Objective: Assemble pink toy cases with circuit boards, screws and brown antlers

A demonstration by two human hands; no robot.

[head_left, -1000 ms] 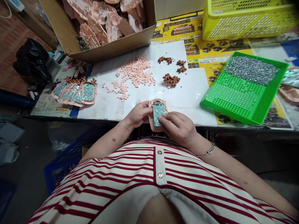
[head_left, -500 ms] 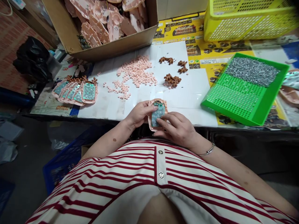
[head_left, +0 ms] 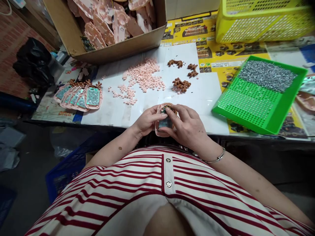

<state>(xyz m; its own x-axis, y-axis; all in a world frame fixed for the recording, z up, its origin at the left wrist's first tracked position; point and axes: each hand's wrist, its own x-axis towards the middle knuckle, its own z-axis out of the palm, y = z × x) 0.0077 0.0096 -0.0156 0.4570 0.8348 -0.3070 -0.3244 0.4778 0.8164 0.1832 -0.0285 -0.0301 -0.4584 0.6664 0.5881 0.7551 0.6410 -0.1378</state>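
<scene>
A pink plastic shell [head_left: 158, 132] with a greenish circuit board [head_left: 164, 123] inside is held at the table's front edge. My left hand [head_left: 147, 121] grips its left side, with the thumb lying across the board. Over the right side bends my right hand [head_left: 189, 126], its fingertips on the upper part near thin wires and its thumb low on the board; the fingers cover much of the shell. Beyond the hands lie a heap of small pink plastic pieces [head_left: 145, 77] and brown antler-shaped parts [head_left: 181, 85].
Several pink shells with boards and brown antlers [head_left: 93, 97] overlap at the left. A cardboard box [head_left: 118, 52] of pink shells stands behind. On the right are a green perforated tray [head_left: 256, 101] holding small screws [head_left: 268, 74] and a yellow basket [head_left: 246, 29].
My right hand has moved up the shell, its fingertips going from the lower part of the board to the wires at the top. My left hand keeps its hold.
</scene>
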